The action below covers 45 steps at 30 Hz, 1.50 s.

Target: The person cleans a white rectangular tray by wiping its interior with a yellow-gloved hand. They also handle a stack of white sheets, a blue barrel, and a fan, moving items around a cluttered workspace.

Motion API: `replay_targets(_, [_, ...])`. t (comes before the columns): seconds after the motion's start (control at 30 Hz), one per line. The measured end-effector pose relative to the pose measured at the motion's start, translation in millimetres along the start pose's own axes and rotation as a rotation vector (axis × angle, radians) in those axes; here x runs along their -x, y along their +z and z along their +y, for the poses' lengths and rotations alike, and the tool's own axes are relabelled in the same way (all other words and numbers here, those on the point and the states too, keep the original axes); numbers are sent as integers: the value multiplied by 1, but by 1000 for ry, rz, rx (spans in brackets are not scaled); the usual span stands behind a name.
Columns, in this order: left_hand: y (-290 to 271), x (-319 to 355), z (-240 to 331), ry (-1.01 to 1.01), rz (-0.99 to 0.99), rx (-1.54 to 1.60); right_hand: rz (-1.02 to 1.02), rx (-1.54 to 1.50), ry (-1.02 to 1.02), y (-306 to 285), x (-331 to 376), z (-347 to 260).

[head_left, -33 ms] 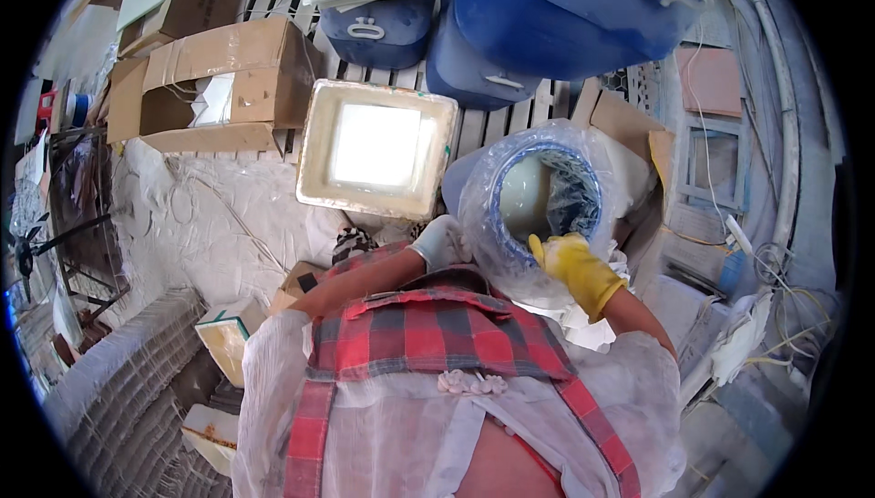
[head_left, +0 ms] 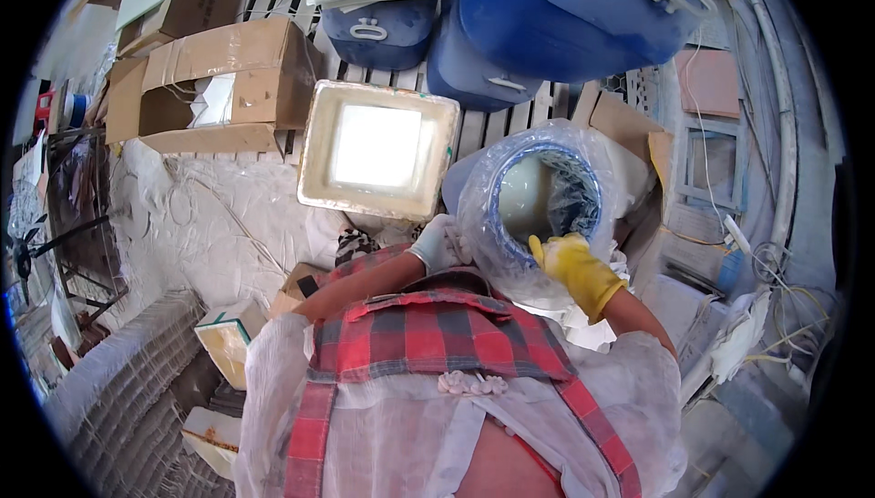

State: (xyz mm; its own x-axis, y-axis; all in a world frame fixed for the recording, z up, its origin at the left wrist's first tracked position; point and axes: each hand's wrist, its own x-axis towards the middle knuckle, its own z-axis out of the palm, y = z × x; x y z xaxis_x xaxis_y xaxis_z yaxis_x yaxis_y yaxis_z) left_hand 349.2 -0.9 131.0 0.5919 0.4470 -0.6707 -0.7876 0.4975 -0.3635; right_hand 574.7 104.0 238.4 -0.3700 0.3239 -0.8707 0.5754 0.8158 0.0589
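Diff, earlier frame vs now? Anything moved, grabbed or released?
Nothing visibly moved, grabbed or released; just a very slight shift of the whole view. Unchanged: yellow-gloved right hand at the near rim of the plastic-lined bucket, white-gloved left hand to its left, off-white basin.

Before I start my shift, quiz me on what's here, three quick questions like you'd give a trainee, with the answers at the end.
1. Which hand wears the yellow glove? A, left; B, right; C, both.
2. True or false: the cream tub is to the left of the round container lined with clear plastic.
3. Fill in: the big jugs at the top of the view are ____ in colour.

Key:
1. B, the right hand.
2. True.
3. Blue.
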Motion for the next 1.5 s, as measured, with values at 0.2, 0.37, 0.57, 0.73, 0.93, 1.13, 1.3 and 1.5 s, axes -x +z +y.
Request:
replay_targets(0.2, [-76, -30, 0, 91, 57, -330, -125, 144, 72, -44, -1, -42])
replay_targets(0.37, [-80, -8, 2, 316, 80, -337, -128, 140, 156, -77, -14, -73])
replay_targets(0.57, [-115, -9, 18, 644, 111, -412, -343, 285, 186, -154, -50, -119])
replay_targets(0.73, [-166, -40, 18, 1414, 272, -1448, -394, 426, 4, -213, -80, -162])
replay_targets(0.93, [-189, -68, 18, 1309, 241, -1485, -303, 518, -58, -202, -99, -175])
replay_targets(1.13, [-194, -24, 74, 340, 82, 336, -264, 456, 40, -232, -146, -239])
replay_targets(1.3, [-238, -107, 79, 422, 82, 106, -119, 472, -139, -241, -169, -250])
replay_targets(1.5, [-209, -50, 80, 492, 270, -34, -73, 477, -289, -239, -187, -242])
